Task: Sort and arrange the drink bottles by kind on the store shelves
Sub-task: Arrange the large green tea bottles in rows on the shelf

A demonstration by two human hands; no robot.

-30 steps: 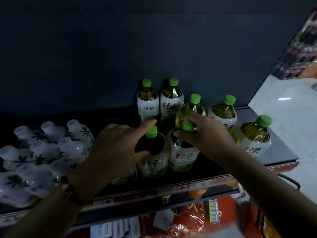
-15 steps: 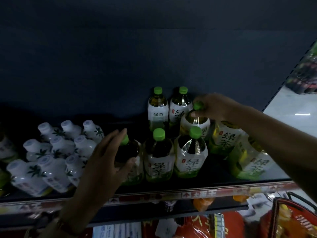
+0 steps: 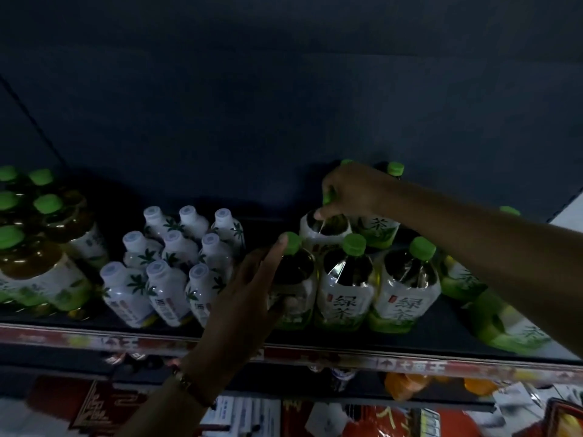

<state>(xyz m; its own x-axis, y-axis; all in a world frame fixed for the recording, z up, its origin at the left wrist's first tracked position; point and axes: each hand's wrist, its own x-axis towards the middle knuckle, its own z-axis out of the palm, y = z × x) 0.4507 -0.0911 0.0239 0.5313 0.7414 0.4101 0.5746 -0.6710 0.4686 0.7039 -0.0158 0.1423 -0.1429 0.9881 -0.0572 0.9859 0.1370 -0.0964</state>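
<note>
Green-capped tea bottles stand in rows at the right of the dark shelf (image 3: 347,342). My left hand (image 3: 249,288) lies with straight fingers against the front-left tea bottle (image 3: 296,279), fingertips at its cap. My right hand (image 3: 353,190) reaches to the second row and pinches the cap of a tea bottle (image 3: 321,228) there. Two more front-row tea bottles (image 3: 345,288) (image 3: 407,288) stand beside it. My right forearm hides part of the bottles at the far right.
Several white-capped bottles with leaf prints (image 3: 170,263) stand left of the tea. Bigger green-capped bottles (image 3: 34,257) fill the far left. The red price strip (image 3: 378,362) runs along the shelf's front edge. Red packages and orange bottles (image 3: 407,386) sit on the shelf below.
My right hand went from a front-row cap back to a second-row bottle's cap. My left hand shifted to the leftmost front bottle. The camera panned left, showing the bigger bottles.
</note>
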